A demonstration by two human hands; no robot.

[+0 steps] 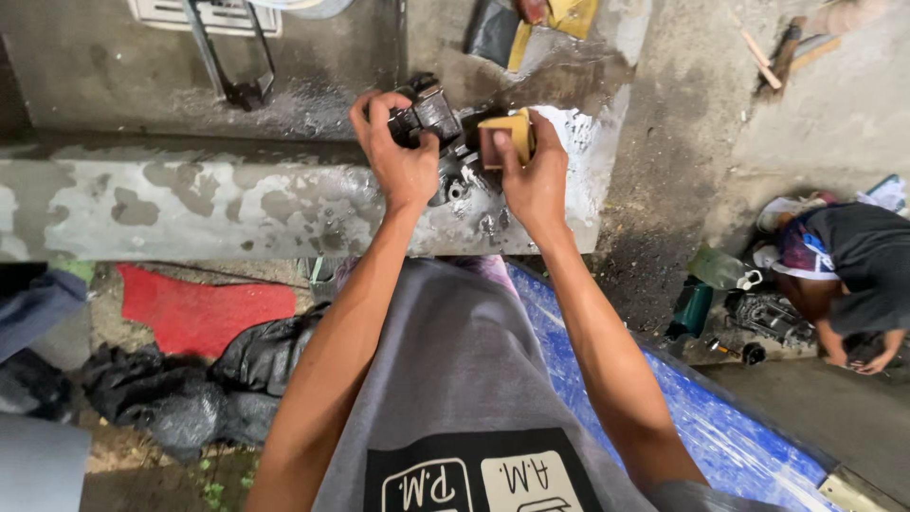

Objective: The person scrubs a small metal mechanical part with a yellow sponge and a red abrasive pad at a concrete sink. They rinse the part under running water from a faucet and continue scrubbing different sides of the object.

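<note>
The left hand gripped a dark metal engine part on the concrete ledge — probably heavy, rigid, greasy. Just beside it, the right hand pinched a small yellow-brown block against the part.

Ledge: runs across in front of the person, left to centre.
Engine part: on the ledge's right end, between both hands.
Left hand: on the part's left side.
Right hand: on the part's right side, a sanding block in its fingers against the part.
Mat: below the ledge, left.
Bags: in front of the mat.
Co-worker: far right, crouched low.
</note>
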